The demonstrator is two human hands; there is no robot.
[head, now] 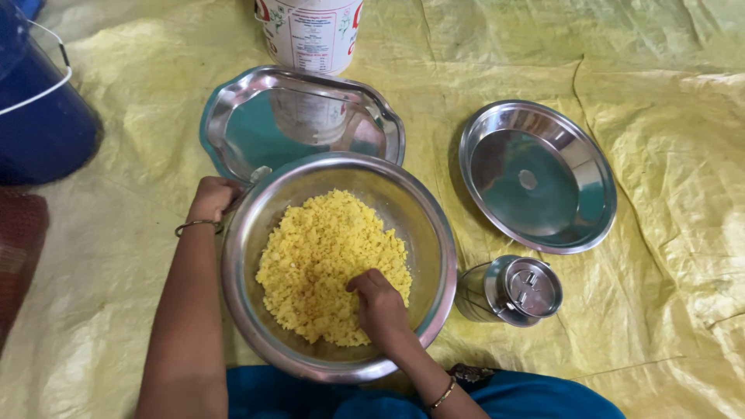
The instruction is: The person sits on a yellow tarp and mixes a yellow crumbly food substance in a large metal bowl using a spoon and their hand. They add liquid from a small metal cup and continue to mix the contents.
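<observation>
Right: your left hand (211, 198) is clamped on the steel bowl (434, 233) rim; your right hand (380, 304), fingers curled, digs into the yellow crumbly mixture (310, 256) inside. Keep the rim pinned, work from centre.

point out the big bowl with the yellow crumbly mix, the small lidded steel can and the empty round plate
big bowl (434, 225): head view, bare right rim
small lidded steel can (531, 287): head view, middle of lid
empty round plate (528, 180): head view, flat centre

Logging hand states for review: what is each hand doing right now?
Left hand: closed on the steel bowl rim.
Right hand: fingers curled into the yellow crumbly mixture.
</observation>
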